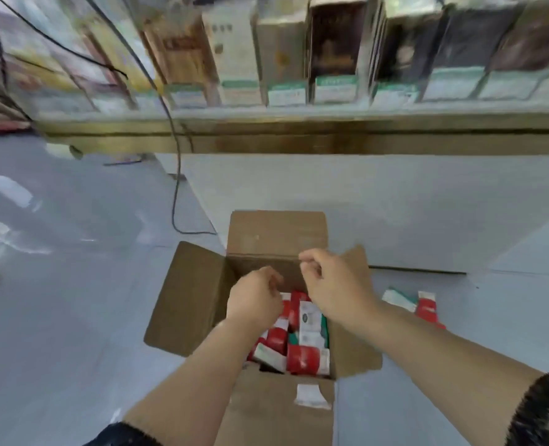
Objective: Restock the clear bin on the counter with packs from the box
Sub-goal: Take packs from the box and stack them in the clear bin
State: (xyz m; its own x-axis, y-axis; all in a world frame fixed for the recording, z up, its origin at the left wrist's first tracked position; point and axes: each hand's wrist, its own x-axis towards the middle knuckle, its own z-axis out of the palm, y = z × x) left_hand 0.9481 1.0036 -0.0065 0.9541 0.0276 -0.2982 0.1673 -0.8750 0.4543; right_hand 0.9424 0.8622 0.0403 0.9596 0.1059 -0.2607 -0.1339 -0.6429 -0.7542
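Note:
An open cardboard box (195, 297) stands on the floor with its flaps spread. Inside lie several red, white and green packs (302, 349). My left hand (253, 300) hovers over the packs at the box's middle, fingers loosely curled, and I see nothing in it. My right hand (331, 284) hangs just to the right and slightly higher, over the box's far right corner, also loosely curled and empty. I cannot pick out the clear bin in this blurred view.
Two loose packs, a green-white pack (398, 299) and a red-white pack (427, 305), lie on the grey floor right of the box. A white counter front (395, 204) with a wooden edge (298, 136) rises behind. Boxed goods (286, 49) line the shelf above. A black cable (176, 188) hangs at left.

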